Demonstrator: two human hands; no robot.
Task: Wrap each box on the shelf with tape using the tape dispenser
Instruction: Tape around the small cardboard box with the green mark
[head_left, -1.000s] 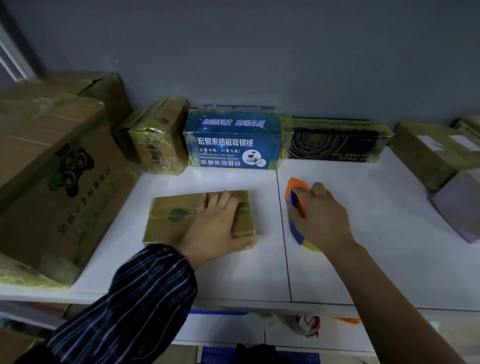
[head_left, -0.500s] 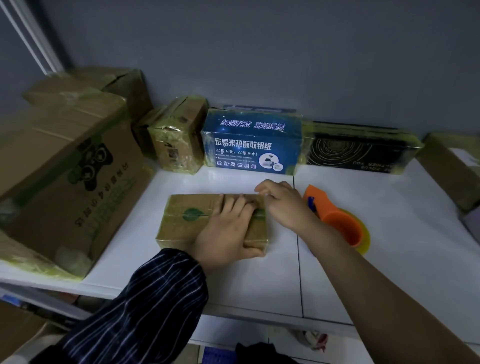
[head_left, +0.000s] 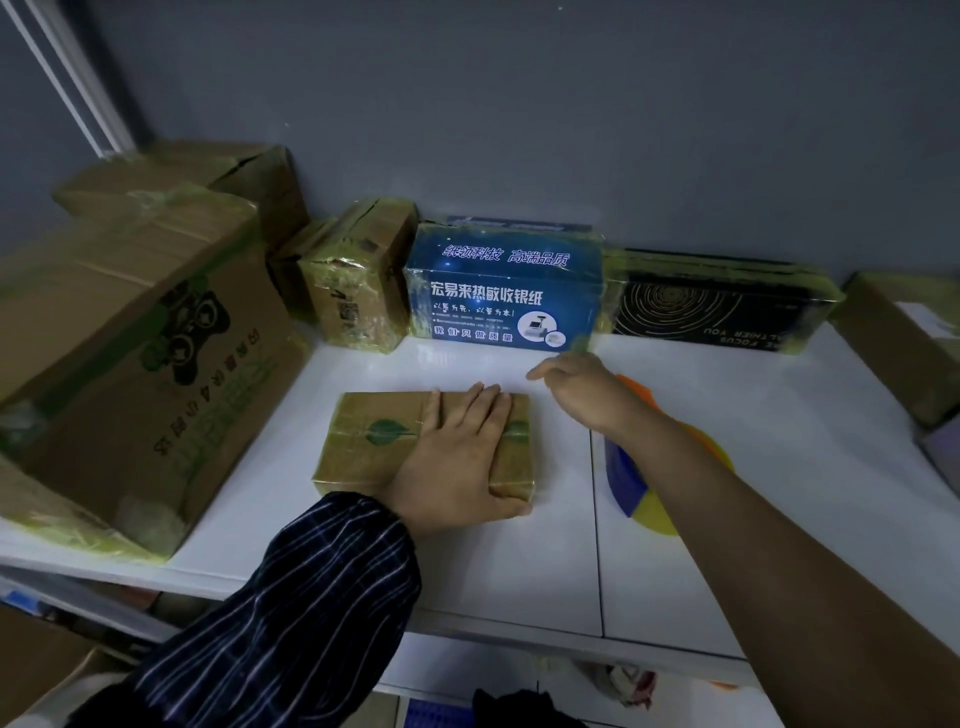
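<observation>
Head-down view of a white shelf (head_left: 779, 467) against a grey wall. Near the middle, lying flat: a small brown box (head_left: 374, 441), shallow and rectangular, sheathed in glossy yellowish tape, with wrinkled bands at the edges and a green leaf mark on top. Sits well apart from the row of boxes behind.

Pressed palm-down on its right half, the left hand (head_left: 457, 457), fingers straight and together, thumb at the near right corner, dark striped sleeve (head_left: 311, 597) at the wrist. Just to the right, over the shelf, the right hand (head_left: 582, 389), bare-armed, fingers loosely stretched toward the left, holding nothing, clear of the box.

Beneath that forearm, on the shelf, the tape dispenser (head_left: 628, 483): orange body, blue part, yellow roll, partly hidden.

Along the wall, all tape-wrapped: a small cardboard box (head_left: 363, 280), a blue box (head_left: 504, 291) with white Chinese lettering, a black box (head_left: 717, 306) with concentric circles. At far left, a large carton (head_left: 130, 364) with a green printed figure.
</observation>
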